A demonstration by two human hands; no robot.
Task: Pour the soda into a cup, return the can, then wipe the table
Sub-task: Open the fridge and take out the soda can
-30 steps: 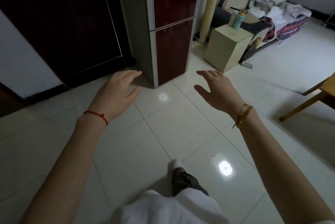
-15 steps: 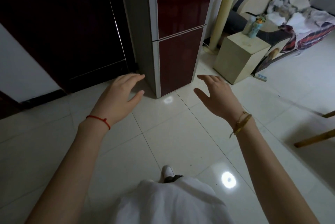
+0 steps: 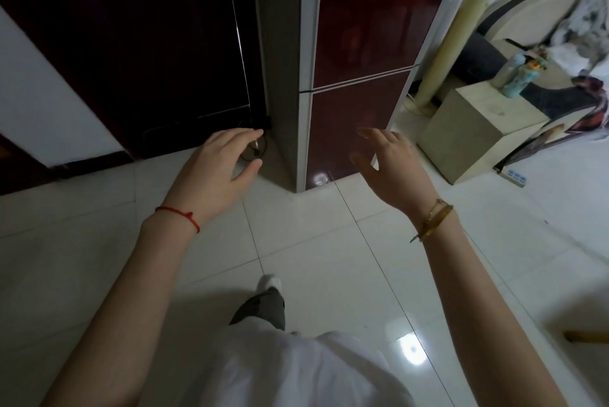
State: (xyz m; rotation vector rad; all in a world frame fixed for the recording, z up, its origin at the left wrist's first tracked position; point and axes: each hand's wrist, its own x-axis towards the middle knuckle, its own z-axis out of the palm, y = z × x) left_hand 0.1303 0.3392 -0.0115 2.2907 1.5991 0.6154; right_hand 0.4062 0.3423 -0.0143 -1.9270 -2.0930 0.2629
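Note:
A tall fridge (image 3: 359, 54) with glossy dark red doors and a grey side stands straight ahead on the white tiled floor. Both its doors are closed. My left hand (image 3: 217, 172) is held out in front of the fridge's grey side, fingers relaxed, holding nothing. My right hand (image 3: 392, 169) reaches toward the lower red door with fingers spread, also holding nothing; it does not touch the door. No soda can, cup or cloth is in view.
A dark door (image 3: 131, 44) is left of the fridge. To the right stand a rolled mat (image 3: 451, 44), a beige cube cabinet (image 3: 471, 133) with bottles (image 3: 520, 77) on it, and a cluttered sofa (image 3: 560, 27). A power strip (image 3: 514, 176) lies on the floor. A wooden leg (image 3: 586, 337) shows at lower right.
I have walked closer to the fridge, which now looms larger in view. Both hands stayed raised and open, and the wooden chair has slid almost out of view on the right.

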